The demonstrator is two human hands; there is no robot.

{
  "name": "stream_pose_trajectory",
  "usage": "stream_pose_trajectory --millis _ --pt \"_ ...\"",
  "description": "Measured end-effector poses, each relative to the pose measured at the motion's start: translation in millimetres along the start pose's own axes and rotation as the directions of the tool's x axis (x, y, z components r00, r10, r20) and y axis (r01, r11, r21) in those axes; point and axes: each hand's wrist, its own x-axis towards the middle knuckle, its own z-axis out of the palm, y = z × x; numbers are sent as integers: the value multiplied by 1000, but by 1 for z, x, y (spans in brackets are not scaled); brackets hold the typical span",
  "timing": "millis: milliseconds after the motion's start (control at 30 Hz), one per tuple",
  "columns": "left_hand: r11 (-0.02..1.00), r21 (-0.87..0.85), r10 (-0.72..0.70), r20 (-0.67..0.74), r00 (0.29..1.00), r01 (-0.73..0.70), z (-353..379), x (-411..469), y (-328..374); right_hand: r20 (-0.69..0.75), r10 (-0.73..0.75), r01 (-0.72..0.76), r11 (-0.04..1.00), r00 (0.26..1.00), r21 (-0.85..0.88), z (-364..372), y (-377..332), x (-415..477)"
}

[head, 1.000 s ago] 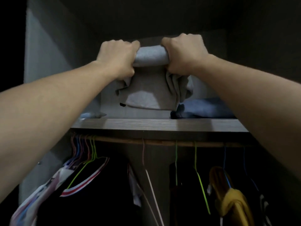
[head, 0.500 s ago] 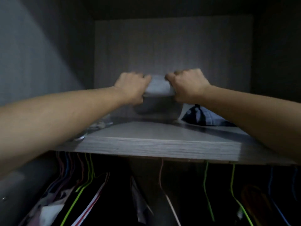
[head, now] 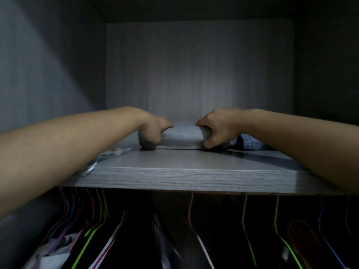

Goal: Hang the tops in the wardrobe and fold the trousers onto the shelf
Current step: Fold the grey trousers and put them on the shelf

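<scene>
Blue denim garment (head: pixel 250 144) — mostly behind the right forearm (head: pixel 291 136)

The view looks into a wardrobe (head: pixel 198 35) made of grey board with a wood grain. Its back panel (head: pixel 194 84) is pale in the middle, where a soft light falls, and darker toward the edges. A slanted border of light and shadow crosses the left side wall (head: pixel 48 78). The right side wall (head: pixel 326 74) is nearly black, and the top panel (head: pixel 194 8) is dark. A thick shelf (head: pixel 184 179) runs across, with deep shadow and thin coloured hangers (head: pixel 101 208) below it.
</scene>
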Motion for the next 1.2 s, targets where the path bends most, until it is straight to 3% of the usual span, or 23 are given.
stream_pose_trajectory --millis 133,267,367,400,467,567,667,967,1200 --pt "999 40 15 -80 997 -12 17 14 4 7 53 -53 997 999 -50 14 1 13" --pt "1000 -26 -4 -40 999 3 11 5 9 99 80 -97 979 992 181 2 4 -4" --pt "994 -100 -38 50 998 43 -6 -11 15 177 164 -214 926 970 312 -6 7 -22" --pt "991 -118 -58 34 998 61 -14 -16 16 148 204 -242 915 968 324 -8 9 -27" --pt "986 -147 -96 -114 989 79 -30 -26 17 -42 301 -282 928 953 245 -14 13 -36" --pt "986 -66 -166 -491 855 153 -45 -38 15 -304 397 -386 917 866 98 -22 11 -50" --pt "983 -5 -142 -661 737 184 -50 -51 19 -425 457 -467 880 781 88 -24 4 -70" --pt "992 -121 -70 -774 630 -39 -32 -79 58 -532 530 -611 791 660 30 -17 -23 -173" --pt "940 -252 -140 -900 413 -230 -45 -138 122 -689 411 -701 685 598 -200 -58 -42 -293"
